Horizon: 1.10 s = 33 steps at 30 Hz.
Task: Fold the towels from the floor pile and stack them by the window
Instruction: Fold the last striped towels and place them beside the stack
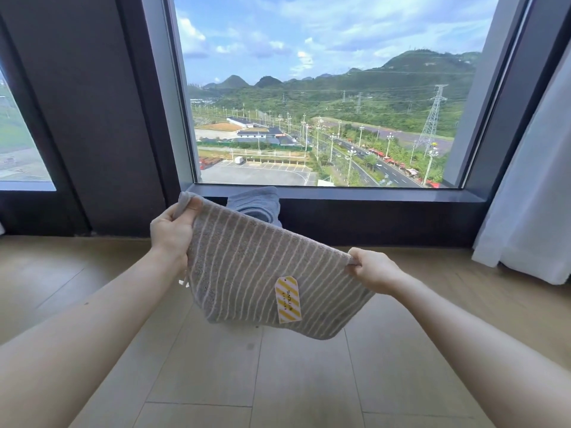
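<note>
I'm holding the striped towel point(272, 273) up in the air over the wood floor point(302, 381), grey-beige with thin white lines, and it's hanging slack between both hands. My left hand point(173, 230) is pinching the upper corner at about 10 o'clock, thumb on top. My right hand point(374, 270) is pinching the opposite corner at about 3 o'clock, lower and closer to me. So the long edge is running on a tilt from 10 down to 4, with the body sagging toward 6. The folded blue towel point(256, 205) is sitting at 12 o'clock just behind the top edge, against the dark sill point(386, 197) under the window point(324, 103), nearer my left hand. A yellow-and-white striped tag point(288, 299) is dangling off the front, reading roughly "SANLI"; the smaller print is too small to read. A white curtain point(531, 180) is hanging at 2 o'clock.
</note>
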Motion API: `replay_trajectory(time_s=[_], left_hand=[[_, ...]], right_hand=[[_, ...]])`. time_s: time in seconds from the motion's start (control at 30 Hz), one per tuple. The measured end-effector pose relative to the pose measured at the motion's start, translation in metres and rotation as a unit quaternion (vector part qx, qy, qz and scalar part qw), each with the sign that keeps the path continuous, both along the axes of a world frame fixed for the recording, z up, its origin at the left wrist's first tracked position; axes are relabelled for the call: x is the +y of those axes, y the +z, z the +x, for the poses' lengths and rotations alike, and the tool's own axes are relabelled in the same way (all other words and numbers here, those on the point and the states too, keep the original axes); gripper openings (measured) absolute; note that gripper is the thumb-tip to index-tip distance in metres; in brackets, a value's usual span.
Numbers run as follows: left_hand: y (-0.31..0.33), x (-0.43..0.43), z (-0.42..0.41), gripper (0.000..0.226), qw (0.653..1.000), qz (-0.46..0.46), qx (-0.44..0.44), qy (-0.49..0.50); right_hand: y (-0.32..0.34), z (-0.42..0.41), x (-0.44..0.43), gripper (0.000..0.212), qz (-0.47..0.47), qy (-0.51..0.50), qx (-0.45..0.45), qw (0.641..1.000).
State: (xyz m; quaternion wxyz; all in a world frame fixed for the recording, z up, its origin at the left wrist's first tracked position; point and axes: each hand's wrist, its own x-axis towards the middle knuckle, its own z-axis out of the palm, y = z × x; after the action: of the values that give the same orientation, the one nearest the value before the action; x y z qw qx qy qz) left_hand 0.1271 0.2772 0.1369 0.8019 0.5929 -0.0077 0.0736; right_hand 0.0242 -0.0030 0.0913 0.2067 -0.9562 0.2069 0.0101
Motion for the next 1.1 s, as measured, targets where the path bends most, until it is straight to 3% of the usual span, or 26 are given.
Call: replay_trajectory(time_s=[0.33, 0.5, 0.6, 0.9, 1.1], left_hand=[[-0.022, 0.011, 0.011, 0.016, 0.997, 0.070, 0.035, 0.023], [-0.028, 0.020, 0.017, 0.007, 0.992, 0.106, 0.050, 0.037], [-0.039, 0.033, 0.024, 0.014, 0.984, 0.166, 0.052, 0.047], [-0.057, 0.049, 0.039, 0.023, 0.951, 0.302, 0.048, 0.050], [-0.053, 0.025, 0.028, 0.028, 0.947, 0.300, 0.117, 0.001]], right_hand=[[0.000, -0.003, -0.007, 0.022, 0.015, -0.055, -0.006, 0.998], [0.004, 0.000, -0.008, 0.013, 0.064, -0.075, -0.100, 0.990], [0.011, -0.003, -0.013, 0.007, 0.074, -0.083, -0.138, 0.984], [0.006, 0.001, -0.008, 0.031, 0.016, -0.089, -0.101, 0.991], [0.012, 0.010, 0.012, 0.033, 0.181, -0.092, -0.138, 0.969]])
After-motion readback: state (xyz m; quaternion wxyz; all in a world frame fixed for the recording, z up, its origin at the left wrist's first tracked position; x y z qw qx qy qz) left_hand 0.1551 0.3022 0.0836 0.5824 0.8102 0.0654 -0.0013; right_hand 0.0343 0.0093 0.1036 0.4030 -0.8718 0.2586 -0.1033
